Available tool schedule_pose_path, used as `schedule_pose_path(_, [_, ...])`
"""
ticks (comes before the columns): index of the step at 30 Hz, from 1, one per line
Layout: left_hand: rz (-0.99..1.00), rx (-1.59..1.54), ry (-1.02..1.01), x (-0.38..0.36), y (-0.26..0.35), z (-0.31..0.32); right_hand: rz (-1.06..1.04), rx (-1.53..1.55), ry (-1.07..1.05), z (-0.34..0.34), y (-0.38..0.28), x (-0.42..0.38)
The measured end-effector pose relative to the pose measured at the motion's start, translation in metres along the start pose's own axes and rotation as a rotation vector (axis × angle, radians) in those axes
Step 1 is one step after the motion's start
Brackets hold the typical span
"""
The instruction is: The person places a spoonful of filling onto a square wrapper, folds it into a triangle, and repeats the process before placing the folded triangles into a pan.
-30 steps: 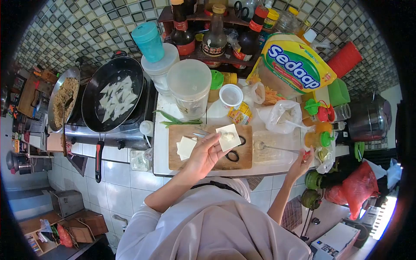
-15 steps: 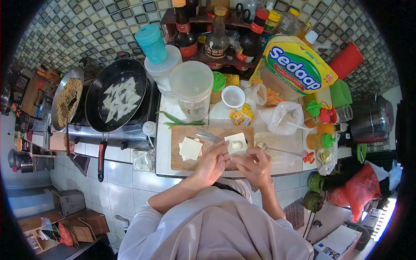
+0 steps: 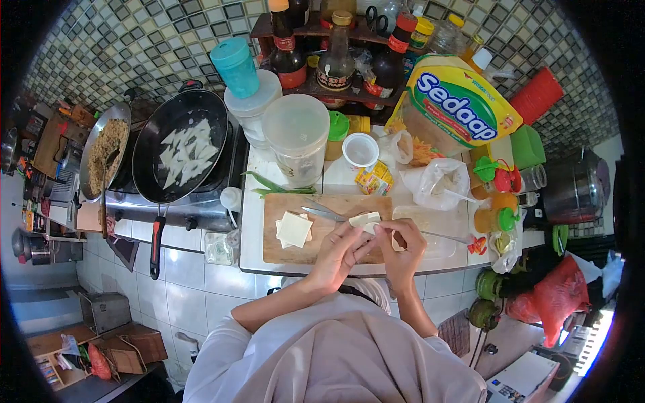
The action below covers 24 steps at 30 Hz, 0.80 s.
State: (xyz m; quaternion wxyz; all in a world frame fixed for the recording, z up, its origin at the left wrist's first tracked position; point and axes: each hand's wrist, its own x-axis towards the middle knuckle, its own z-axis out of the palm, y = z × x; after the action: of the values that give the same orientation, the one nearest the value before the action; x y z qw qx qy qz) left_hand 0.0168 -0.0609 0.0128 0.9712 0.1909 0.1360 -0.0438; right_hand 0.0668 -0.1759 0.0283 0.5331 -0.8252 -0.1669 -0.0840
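Note:
A pale square dumpling wrapper (image 3: 365,219) is held up over the wooden cutting board (image 3: 282,205), its near part folded over; the white filling seen on it earlier is now covered. My left hand (image 3: 338,254) grips its left side, thumb and fingers closed on it. On the right, my right hand (image 3: 405,248) pinches the near right edge between thumb and fingertips. A small pile of square wrappers (image 3: 294,229) lies on the board to the left. Behind my left hand rests a metal blade (image 3: 326,211), its other end hidden.
A metal spoon (image 3: 443,237) lies across a clear plastic tray (image 3: 440,252) at the right. Green chillies (image 3: 285,190) lie behind the board. On the stove, a black frying pan (image 3: 151,161) holds pale strips, beside a pan of brown crumbly food (image 3: 104,151). Jars, bottles and bags crowd the back.
The wrapper lay flat with white filling showing; its near part is now folded up over the filling. Both hands have shifted slightly, with the right hand's fingers now closer against the wrapper.

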Motion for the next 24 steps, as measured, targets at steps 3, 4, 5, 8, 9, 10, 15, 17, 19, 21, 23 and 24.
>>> schedule_pose_path(3, [0.021,0.199,0.002,0.001,-0.005,-0.007,0.007,-0.004,-0.011,0.001,0.000,0.002])
schedule_pose_path(4, [0.018,0.181,0.018,0.001,-0.005,-0.005,0.007,-0.004,-0.011,0.002,-0.001,0.003])
schedule_pose_path(5, [0.015,0.163,0.034,0.001,-0.005,-0.004,0.004,0.005,-0.001,0.003,-0.001,0.003])
schedule_pose_path(8, [0.026,0.147,0.023,0.003,-0.012,-0.015,0.009,0.023,0.018,0.007,0.002,0.003])
schedule_pose_path(9, [0.026,0.146,0.024,0.003,-0.012,-0.016,0.016,0.033,0.028,0.008,0.004,0.002])
schedule_pose_path(10, [0.022,0.116,0.045,0.003,-0.013,-0.016,0.016,0.033,0.028,0.008,0.004,0.002])
schedule_pose_path(15, [0.018,0.102,0.065,0.001,-0.011,-0.012,0.031,0.104,-0.010,0.010,0.012,0.002])
schedule_pose_path(17, [0.038,0.133,0.047,0.000,-0.009,-0.007,0.064,0.129,-0.023,0.009,0.009,0.004])
schedule_pose_path(19, [0.049,0.147,0.059,-0.001,-0.008,0.000,0.097,0.155,-0.036,0.008,0.005,0.006])
schedule_pose_path(21, [0.058,0.160,0.071,0.000,-0.009,-0.001,0.147,0.191,-0.090,0.008,0.003,0.007])
schedule_pose_path(23, [0.072,0.176,0.042,0.002,-0.013,-0.011,0.157,0.204,-0.096,0.008,0.008,0.004])
schedule_pose_path(24, [0.071,0.176,0.042,0.003,-0.014,-0.013,0.166,0.217,-0.102,0.008,0.011,0.003])
